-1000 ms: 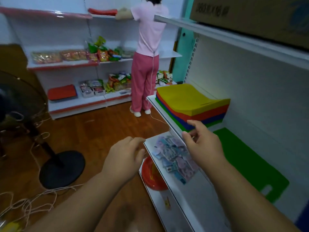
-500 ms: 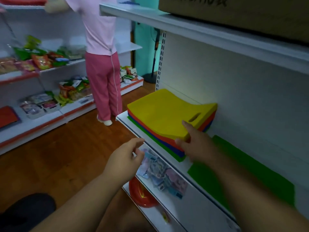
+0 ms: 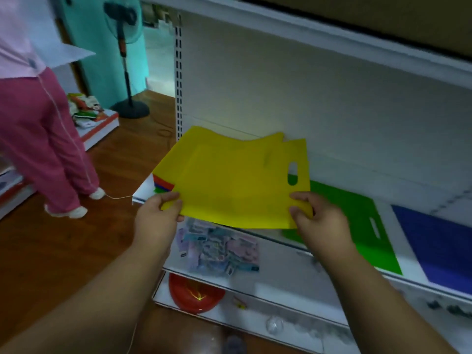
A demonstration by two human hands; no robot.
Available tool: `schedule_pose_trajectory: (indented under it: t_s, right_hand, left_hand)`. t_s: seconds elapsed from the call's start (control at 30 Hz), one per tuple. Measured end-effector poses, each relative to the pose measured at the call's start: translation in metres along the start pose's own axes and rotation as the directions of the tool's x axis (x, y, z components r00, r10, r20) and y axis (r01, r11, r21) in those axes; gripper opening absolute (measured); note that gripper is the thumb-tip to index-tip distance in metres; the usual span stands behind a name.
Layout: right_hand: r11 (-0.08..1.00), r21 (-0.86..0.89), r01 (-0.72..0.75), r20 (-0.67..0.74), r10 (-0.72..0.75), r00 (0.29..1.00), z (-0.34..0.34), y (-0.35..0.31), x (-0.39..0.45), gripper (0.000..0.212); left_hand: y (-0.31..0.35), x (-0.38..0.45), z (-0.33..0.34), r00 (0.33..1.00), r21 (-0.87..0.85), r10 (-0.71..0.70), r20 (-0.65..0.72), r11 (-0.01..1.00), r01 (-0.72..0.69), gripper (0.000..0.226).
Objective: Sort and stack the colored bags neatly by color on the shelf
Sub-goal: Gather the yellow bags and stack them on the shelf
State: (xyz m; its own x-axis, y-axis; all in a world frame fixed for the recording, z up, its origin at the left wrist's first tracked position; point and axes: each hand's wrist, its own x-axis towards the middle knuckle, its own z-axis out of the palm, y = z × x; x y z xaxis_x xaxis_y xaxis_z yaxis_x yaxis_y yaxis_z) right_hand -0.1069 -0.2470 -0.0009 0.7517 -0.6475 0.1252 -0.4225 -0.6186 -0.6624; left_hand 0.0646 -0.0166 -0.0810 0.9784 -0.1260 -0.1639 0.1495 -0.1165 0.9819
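Note:
A yellow bag [image 3: 235,182] with a cut-out handle hangs lifted above the white shelf [image 3: 143,194]. My left hand [image 3: 158,215] pinches its near left corner and my right hand [image 3: 316,221] pinches its near right corner. Under its left edge a mixed stack [image 3: 163,186] of red, blue and green bags peeks out, mostly hidden. A green bag [image 3: 357,226] lies flat on the shelf to the right, and a blue bag [image 3: 439,246] lies flat further right.
A person in pink [image 3: 38,129] stands on the wooden floor at left. A standing fan [image 3: 126,65] is behind. The lower shelf holds small packets [image 3: 219,249] and a red bowl [image 3: 196,295] sits below. An upper shelf [image 3: 332,39] overhangs.
Both hands went from empty to holding the yellow bag, which has come up off the mixed stack. My view has swung right, showing the blue bag.

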Motion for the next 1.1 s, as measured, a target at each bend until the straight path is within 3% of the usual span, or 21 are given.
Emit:
schedule_pose_trajectory:
  t_s: [0.1,0.17,0.27,0.47,0.7,0.97,1.1]
  right_hand:
    - [0.999,0.015,-0.029,-0.099,0.03,0.995,-0.003,0.004,-0.033,0.029]
    - [0.998,-0.008,-0.062,-0.122,0.061,0.991,-0.008,0.009,-0.054,0.03]
    - [0.995,-0.053,-0.083,-0.173,0.073,0.982,-0.019,0.017,-0.075,0.033]
    - [0.979,-0.022,-0.203,-0.322,0.185,0.928,-0.061,0.062,-0.121,0.031]
    - [0.924,0.042,-0.38,-0.532,0.342,0.774,-0.148,0.148,-0.222,0.032]
    - [0.803,0.038,-0.595,-0.664,0.465,0.586,-0.284,0.299,-0.361,0.031]
    - [0.754,0.043,-0.655,-0.687,0.499,0.529,-0.339,0.357,-0.396,0.031]
  left_hand:
    - [-0.003,-0.016,-0.013,0.983,0.133,0.019,0.184,0.99,-0.044,0.023]
    - [0.001,-0.025,-0.015,0.938,0.192,-0.003,0.346,0.979,-0.068,0.03]
    - [0.007,-0.037,-0.005,0.849,0.273,0.01,0.528,0.945,-0.18,0.019]
    - [0.007,-0.084,0.041,0.79,0.323,0.238,0.565,0.817,-0.477,0.025]
    - [0.009,-0.175,0.158,0.515,0.161,0.421,0.747,0.637,-0.754,0.042]
    - [-0.013,-0.359,0.334,0.233,-0.022,0.429,0.873,0.512,-0.858,0.045]
    - [-0.013,-0.428,0.404,0.145,-0.058,0.409,0.901,0.444,-0.894,0.043]
